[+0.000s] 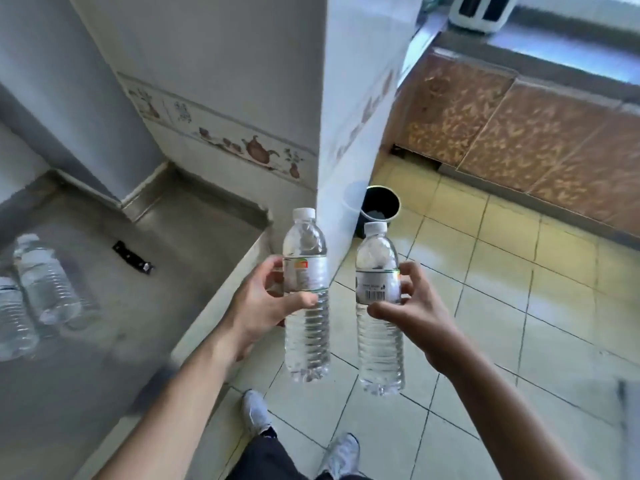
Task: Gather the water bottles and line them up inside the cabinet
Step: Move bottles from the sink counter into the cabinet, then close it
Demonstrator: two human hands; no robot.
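Observation:
My left hand (pixel 266 306) grips a clear water bottle (pixel 306 337) with a white cap, held upright over the floor beside the counter edge. A second clear water bottle (pixel 379 344), label with barcode facing me, is held upright in my right hand (pixel 412 310). The two bottles are side by side and apart. Two more bottles stand on the grey counter at the far left, one (pixel 45 278) behind the other (pixel 14 317), both blurred. The brown patterned cabinet doors (pixel 519 133) run under the far counter at the right and look closed.
A grey counter (pixel 138 306) fills the left, with a small black object (pixel 133 259) on it. A white tiled pillar (pixel 349 98) stands ahead, and a dark bucket (pixel 379 206) sits on the tiled floor behind it. My shoes (pixel 256 414) are at the bottom.

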